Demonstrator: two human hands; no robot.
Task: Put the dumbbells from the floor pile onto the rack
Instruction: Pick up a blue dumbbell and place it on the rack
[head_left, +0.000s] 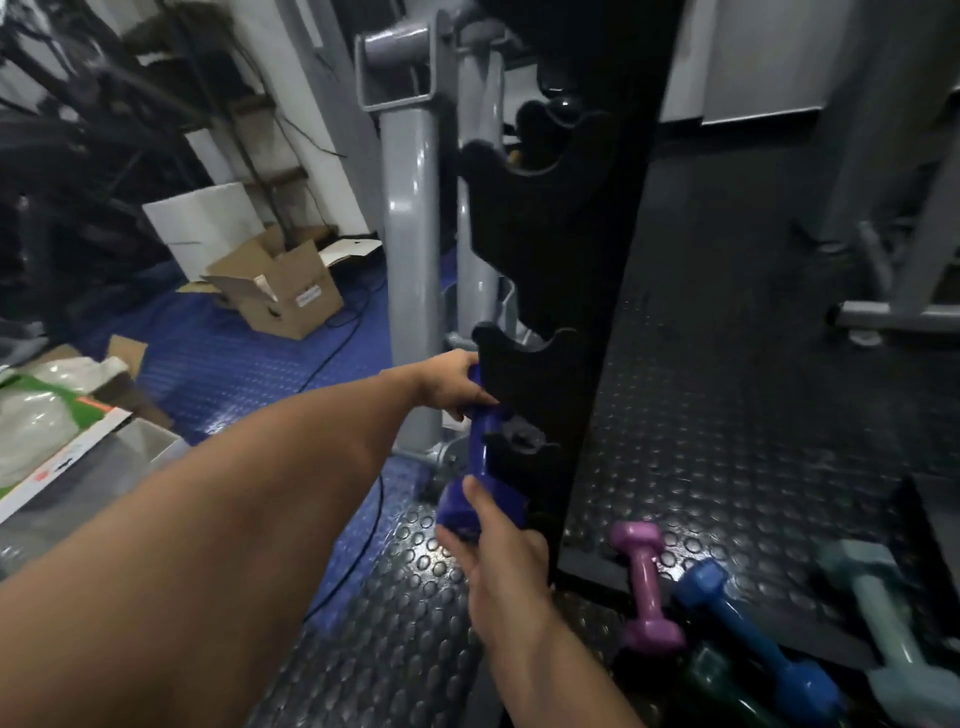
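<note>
1. A person slots a dark blue dumbbell (475, 457) into a low cradle of the black rack (571, 260), both hands on it, one at each end.
2. The left hand (449, 384) curls round the dumbbell's far head, just under a rack bracket; the right hand (498, 551) grips the near head from below, thumb on top.
3. The piece looks rigid, smoothly coated and moderately heavy for its size; the glossy heads could slip, so the narrow middle handle seems the surer hold, though that part must stay free to seat in the notch.
4. The dumbbell stands tilted, nearly upright, its handle against the cradle at the rack's left edge.
5. By the foot of the rack on the studded floor mat (727, 441), a pink dumbbell (647, 587), a blue dumbbell (753, 629) and a pale teal dumbbell (888, 618) wait in the pile.
</note>
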